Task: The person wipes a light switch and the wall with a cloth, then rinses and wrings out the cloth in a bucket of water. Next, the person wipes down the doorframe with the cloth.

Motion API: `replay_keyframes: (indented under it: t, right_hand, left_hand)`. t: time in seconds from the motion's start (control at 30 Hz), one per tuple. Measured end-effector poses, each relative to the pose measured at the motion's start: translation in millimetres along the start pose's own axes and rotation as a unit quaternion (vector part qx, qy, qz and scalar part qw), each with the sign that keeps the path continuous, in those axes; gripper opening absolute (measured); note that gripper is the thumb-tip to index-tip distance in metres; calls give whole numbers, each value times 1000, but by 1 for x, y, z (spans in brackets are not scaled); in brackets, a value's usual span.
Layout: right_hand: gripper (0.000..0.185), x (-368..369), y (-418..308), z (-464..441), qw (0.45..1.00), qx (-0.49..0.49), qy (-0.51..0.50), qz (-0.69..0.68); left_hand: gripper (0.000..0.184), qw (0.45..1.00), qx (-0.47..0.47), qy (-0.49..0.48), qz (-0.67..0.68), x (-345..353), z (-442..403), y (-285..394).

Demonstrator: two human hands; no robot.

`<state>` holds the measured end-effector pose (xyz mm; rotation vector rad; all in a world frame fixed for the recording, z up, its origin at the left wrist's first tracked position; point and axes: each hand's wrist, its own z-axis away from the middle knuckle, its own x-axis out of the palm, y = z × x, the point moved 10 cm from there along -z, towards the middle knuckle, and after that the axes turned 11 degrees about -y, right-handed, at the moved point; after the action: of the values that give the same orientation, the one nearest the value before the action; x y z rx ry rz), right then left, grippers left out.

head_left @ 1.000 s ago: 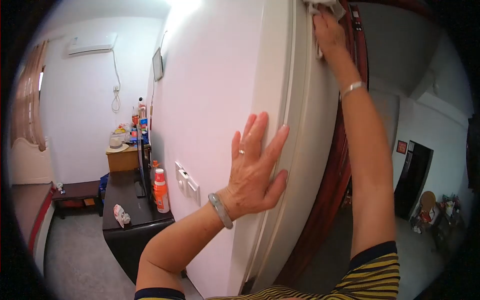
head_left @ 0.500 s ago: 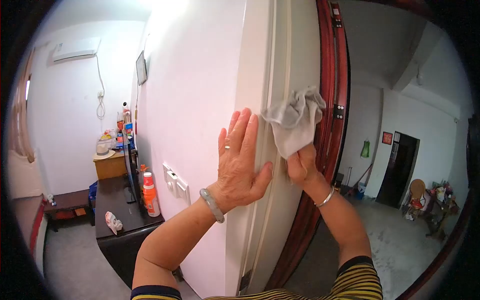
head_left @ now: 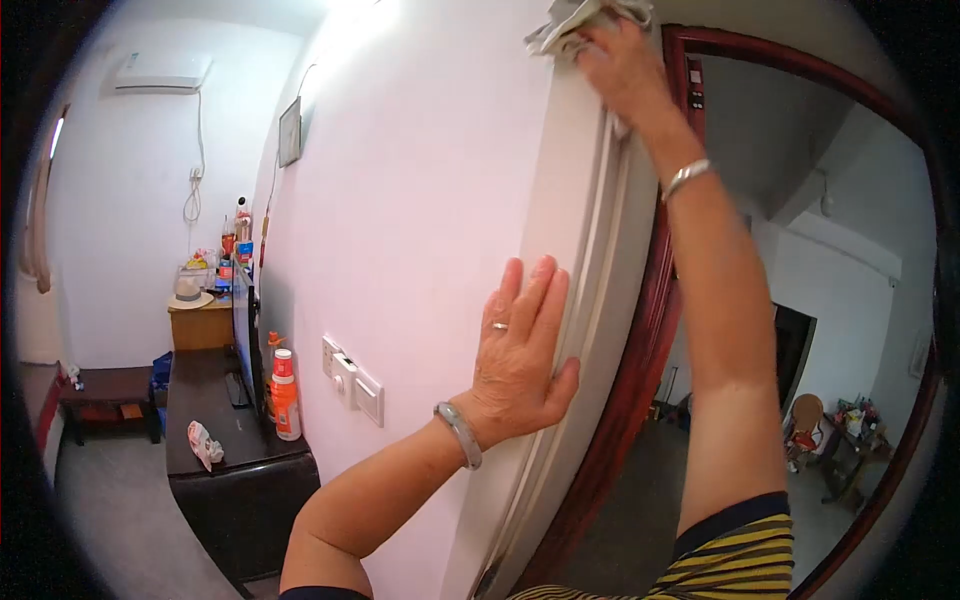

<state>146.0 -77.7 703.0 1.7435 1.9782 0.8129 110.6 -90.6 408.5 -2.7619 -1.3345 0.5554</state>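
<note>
My left hand (head_left: pixel 525 350) lies flat on the pale wall (head_left: pixel 430 230) beside the door trim, fingers stretched upward; a ring and a stone bangle are on it. High up, my right hand (head_left: pixel 628 75) grips a greyish-white cloth (head_left: pixel 570 25) against the top part of the cream door trim (head_left: pixel 590 240). Part of the cloth runs out of the top of the view, and the fingertips are partly hidden in its folds. A silver bracelet circles the right wrist.
Light switches (head_left: pixel 352 380) sit on the wall left of my left hand. A dark cabinet (head_left: pixel 250 465) bears an orange bottle (head_left: pixel 285 400), a crumpled wrapper (head_left: pixel 205 445) and a screen (head_left: pixel 243 340). A dark red door frame (head_left: pixel 640 380) borders the doorway on the right.
My right hand has moved up with the cloth, from mid-height to the top of the trim. The view has shifted, and my left hand stays flat on the wall.
</note>
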Motion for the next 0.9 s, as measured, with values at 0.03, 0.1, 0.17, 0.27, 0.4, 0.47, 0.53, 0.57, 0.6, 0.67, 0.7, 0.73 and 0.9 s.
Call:
replay_keyframes:
  t: [0.03, 0.1, 0.17, 0.27, 0.4, 0.47, 0.53, 0.57, 0.6, 0.67, 0.7, 0.73, 0.9]
  right_hand:
    - [46, 11, 19, -22, 999, 1, -5, 37]
    - [46, 27, 39, -59, 994, 1, -15, 111]
    - [46, 15, 72, -71, 976, 170, -32, -129]
    - [46, -1, 86, -89, 914, 308, -43, -262]
    - [48, -8, 69, -85, 943, 237, -87, -219]
    - [45, -15, 48, -70, 970, 179, -100, -131]
    - [44, -7, 31, -48, 983, 125, -106, -88]
    - [38, -15, 9, -36, 993, 36, -73, -85]
    - [33, -25, -16, -16, 994, -54, -39, -82]
    - [21, -24, -35, 27, 990, -50, -46, -127]
    - [22, -32, -49, 53, 980, -69, -53, -179]
    - [23, -48, -61, 69, 983, -88, -18, -161]
    - [30, -43, -49, 58, 985, -29, -40, -165]
  left_hand:
    - [79, 1000, -4, 2, 15, -1, 0, -1]
    - [79, 1000, -3, 9, 29, -3, 1, -2]
    - [79, 999, -2, 7, 38, -2, 0, -2]
    - [80, 999, -8, -7, 40, -1, -2, -3]
    - [82, 999, -17, -17, 30, 0, -3, -4]
    - [82, 999, -18, -15, 26, -2, -4, -4]
    - [82, 1000, -19, -13, 21, 0, -1, -4]
    - [83, 1000, -18, -12, 15, 0, -1, -4]
    - [83, 1000, -16, -11, 9, 1, 0, -2]
    - [83, 1000, -5, 3, 15, 0, 1, -2]
    - [83, 1000, 4, 9, 25, 1, 1, -2]
    - [83, 999, 11, 17, 33, 0, 0, -1]
    - [81, 999, 13, 14, 33, 1, -1, 2]
